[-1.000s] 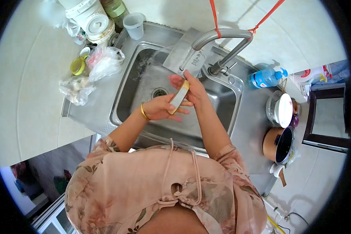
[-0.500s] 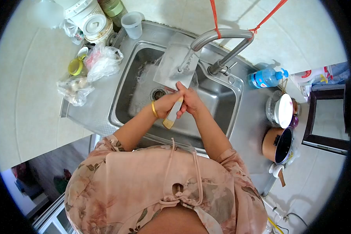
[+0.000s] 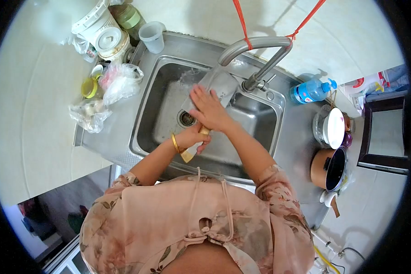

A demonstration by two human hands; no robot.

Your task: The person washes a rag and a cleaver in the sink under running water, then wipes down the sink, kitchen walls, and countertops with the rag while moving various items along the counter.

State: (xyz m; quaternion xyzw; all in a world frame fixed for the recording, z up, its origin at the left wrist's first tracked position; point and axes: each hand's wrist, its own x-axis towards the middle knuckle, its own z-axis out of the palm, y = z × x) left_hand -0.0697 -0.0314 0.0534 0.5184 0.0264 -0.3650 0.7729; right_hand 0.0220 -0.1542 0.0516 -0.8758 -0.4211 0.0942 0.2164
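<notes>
A cleaver [image 3: 224, 86] with a broad, wet metal blade is held over the sink [image 3: 169, 107]. My left hand [image 3: 192, 138], with a gold bangle at its wrist, is wrapped round the cleaver's handle [image 3: 187, 155], whose pale yellow end sticks out below the fist. Flat against the blade's face lies my right hand [image 3: 209, 109], fingers stretched out and covering part of the metal. The curved faucet [image 3: 255, 42] hangs just above the blade. Below the hands, the sink drain [image 3: 186, 118] shows to the left.
On the right of the counter stand a blue soap bottle [image 3: 309, 92], a white bowl [image 3: 336, 128] and a brown pot [image 3: 322, 169]. Plastic bags [image 3: 122, 86] and a clear cup [image 3: 151, 37] are on the left. Red cord [image 3: 242, 23] is tied to the faucet.
My right hand has left the handle area and moved up, opening flat onto the blade. My left hand has shifted slightly left and down with the handle. Foam in the sink has thinned.
</notes>
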